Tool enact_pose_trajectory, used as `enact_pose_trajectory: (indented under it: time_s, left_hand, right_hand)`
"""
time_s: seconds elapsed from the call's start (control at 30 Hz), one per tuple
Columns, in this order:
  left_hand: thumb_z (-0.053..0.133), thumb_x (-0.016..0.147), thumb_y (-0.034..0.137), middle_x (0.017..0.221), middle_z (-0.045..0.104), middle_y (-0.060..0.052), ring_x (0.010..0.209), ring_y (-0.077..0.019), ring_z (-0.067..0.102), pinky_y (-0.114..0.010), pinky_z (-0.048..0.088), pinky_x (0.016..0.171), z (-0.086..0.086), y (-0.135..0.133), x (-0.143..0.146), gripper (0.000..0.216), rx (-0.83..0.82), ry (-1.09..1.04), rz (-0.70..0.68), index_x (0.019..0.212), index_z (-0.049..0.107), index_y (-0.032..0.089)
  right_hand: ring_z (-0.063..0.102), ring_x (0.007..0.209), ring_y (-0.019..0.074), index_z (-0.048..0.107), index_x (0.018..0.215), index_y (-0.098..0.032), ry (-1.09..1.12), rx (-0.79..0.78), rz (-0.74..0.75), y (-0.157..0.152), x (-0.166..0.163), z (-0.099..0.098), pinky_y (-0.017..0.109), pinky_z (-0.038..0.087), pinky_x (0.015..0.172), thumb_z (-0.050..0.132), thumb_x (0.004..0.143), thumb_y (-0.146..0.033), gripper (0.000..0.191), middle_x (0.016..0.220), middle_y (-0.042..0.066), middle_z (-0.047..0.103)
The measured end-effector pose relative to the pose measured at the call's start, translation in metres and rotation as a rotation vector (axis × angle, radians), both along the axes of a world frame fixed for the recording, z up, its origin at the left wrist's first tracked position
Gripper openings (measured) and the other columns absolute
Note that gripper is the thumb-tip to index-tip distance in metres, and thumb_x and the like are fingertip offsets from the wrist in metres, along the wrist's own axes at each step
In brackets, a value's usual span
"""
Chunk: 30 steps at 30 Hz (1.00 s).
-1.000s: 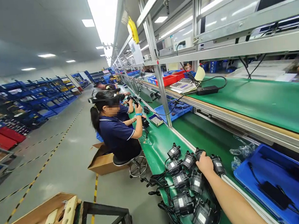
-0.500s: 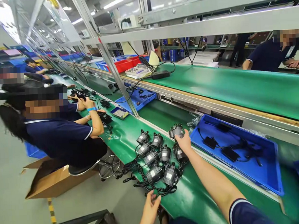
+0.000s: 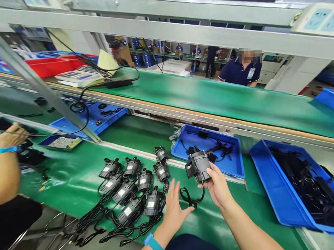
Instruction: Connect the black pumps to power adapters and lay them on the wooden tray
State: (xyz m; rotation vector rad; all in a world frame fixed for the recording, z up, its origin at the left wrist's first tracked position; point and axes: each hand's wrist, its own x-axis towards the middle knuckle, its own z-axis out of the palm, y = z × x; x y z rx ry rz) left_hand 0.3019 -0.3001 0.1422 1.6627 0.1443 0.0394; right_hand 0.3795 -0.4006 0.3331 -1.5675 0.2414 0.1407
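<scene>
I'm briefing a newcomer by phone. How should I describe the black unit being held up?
On the lower green bench, find the blue tray beside the deep blue bin. In front of that tray, the person's right hand holds the black unit. Unlike the similar units lying to its left, this one is held up off the bench.

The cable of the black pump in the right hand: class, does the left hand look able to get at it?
Probably yes: the left hand is open and empty beside the looped cable, with nothing visible between them, while the right hand holds the black pump up.
</scene>
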Motion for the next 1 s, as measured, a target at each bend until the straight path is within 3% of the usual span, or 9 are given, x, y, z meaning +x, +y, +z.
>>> enact_pose_trajectory:
  time_s: [0.07,0.13,0.27,0.43,0.53,0.63,0.73,0.83,1.0]
  left_hand:
    - [0.078,0.068,0.04,0.15,0.046,-0.014,0.142,-0.0328,0.039,-0.049,0.031,0.118,0.003,-0.023,0.013,0.073,-0.172,0.062,-0.235,0.134,0.053,0.02]
    - [0.067,0.078,0.045,0.112,0.068,-0.011,0.112,-0.0272,0.06,-0.04,0.046,0.1,-0.002,-0.046,0.013,0.038,-0.334,0.15,-0.503,0.104,0.064,0.017]
    - [0.067,0.077,0.045,0.074,0.063,0.001,0.077,-0.016,0.061,-0.03,0.047,0.077,-0.032,-0.071,-0.008,0.029,-0.502,0.291,-0.728,0.078,0.055,0.018]
    - [0.075,0.07,0.051,0.073,0.067,-0.001,0.066,-0.0156,0.066,-0.026,0.045,0.063,-0.074,-0.054,-0.028,0.042,-0.568,0.782,-0.366,0.076,0.048,0.02]
    - [0.073,0.072,0.054,0.074,0.067,-0.001,0.054,-0.0126,0.063,-0.023,0.039,0.053,-0.09,-0.04,-0.038,0.044,-0.529,0.883,-0.213,0.076,0.046,0.019]
    - [0.072,0.075,0.052,0.076,0.067,-0.001,0.05,-0.0094,0.06,-0.021,0.036,0.049,-0.1,-0.034,-0.045,0.042,-0.51,0.881,-0.149,0.075,0.046,0.019]
    - [0.069,0.081,0.046,0.064,0.062,0.003,0.043,-0.0082,0.055,-0.02,0.033,0.045,-0.105,-0.035,-0.047,0.036,-0.462,0.853,-0.15,0.074,0.045,0.02]
    - [0.066,0.085,0.041,0.052,0.057,0.005,0.037,-0.009,0.05,-0.021,0.03,0.041,-0.109,-0.037,-0.047,0.032,-0.4,0.845,-0.179,0.073,0.044,0.021]
    - [0.064,0.087,0.036,0.046,0.051,0.008,0.032,-0.0093,0.042,-0.022,0.028,0.04,-0.11,-0.038,-0.047,0.027,-0.305,0.811,-0.185,0.075,0.044,0.022]
  right_hand:
    - [0.065,0.075,0.0193,0.05,0.13,-0.021,0.003,-0.024,-0.035,-0.019,-0.003,0.004,0.034,0.06,0.053,0.078,0.073,-0.052,0.071,0.099,0.005,0.068]
    - [0.064,0.071,0.0189,0.046,0.132,-0.02,0.037,-0.119,-0.088,-0.04,0.002,-0.008,0.033,0.059,0.053,0.078,0.071,-0.05,0.075,0.093,0.004,0.068]
    - [0.065,0.064,0.0218,0.042,0.14,-0.015,0.188,-0.55,-0.033,-0.072,0.025,-0.059,0.034,0.055,0.052,0.072,0.074,-0.043,0.078,0.082,0.004,0.068]
    - [0.068,0.096,0.0302,0.028,0.154,-0.011,0.198,-1.182,0.299,-0.067,0.042,-0.128,0.041,0.054,0.084,0.068,0.078,-0.035,0.09,0.105,0.013,0.072]
    - [0.064,0.107,0.0331,0.019,0.157,-0.009,0.042,-1.29,0.535,-0.05,0.048,-0.158,0.045,0.051,0.093,0.07,0.078,-0.035,0.098,0.116,0.017,0.069]
    - [0.052,0.127,0.0345,0.029,0.154,-0.01,-0.172,-1.278,0.76,-0.037,0.05,-0.18,0.049,0.041,0.109,0.072,0.076,-0.032,0.092,0.139,0.021,0.056]
    - [0.05,0.129,0.0348,0.042,0.147,-0.011,-0.219,-1.289,0.873,-0.032,0.049,-0.189,0.05,0.04,0.11,0.073,0.079,-0.033,0.078,0.145,0.02,0.05]
    - [0.057,0.117,0.0336,0.056,0.134,-0.013,-0.191,-1.294,0.934,-0.035,0.053,-0.182,0.048,0.045,0.102,0.078,0.078,-0.042,0.067,0.133,0.017,0.06]
    - [0.054,0.12,0.0248,0.061,0.123,-0.017,-0.194,-1.425,0.717,-0.045,0.128,-0.162,0.036,0.038,0.106,0.058,0.095,-0.048,0.041,0.127,0.012,0.064]
